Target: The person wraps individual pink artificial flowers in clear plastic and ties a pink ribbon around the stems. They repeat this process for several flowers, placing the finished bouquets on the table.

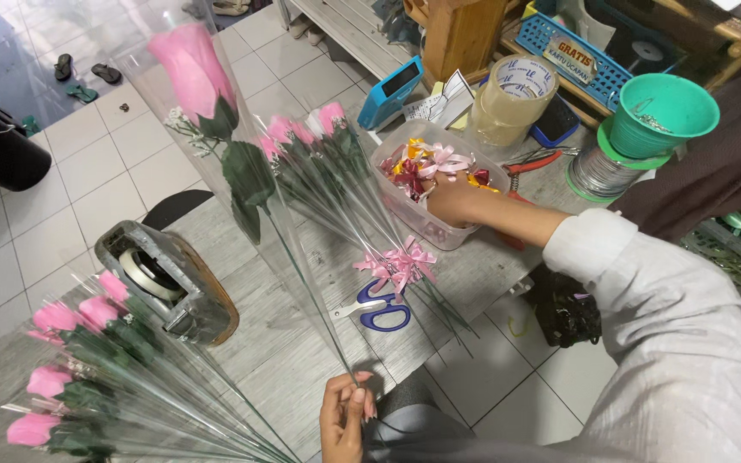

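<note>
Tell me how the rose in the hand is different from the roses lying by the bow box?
The held rose stands raised, pinched at its stem by the left hand; the wrapped roses lie flat on the table. The held rose has no bow; the wrapped roses carry pink bows. Both are pink, in clear sleeves.

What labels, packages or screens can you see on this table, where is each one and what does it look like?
Blue device: beyond the roses, slanted, with a dark screen.
White label: on the blue basket at top, orange and black print.
Tape roll: beside the ribbon tub, tan, printed white core.
Paper card: between device and tape, white, folded.
</note>
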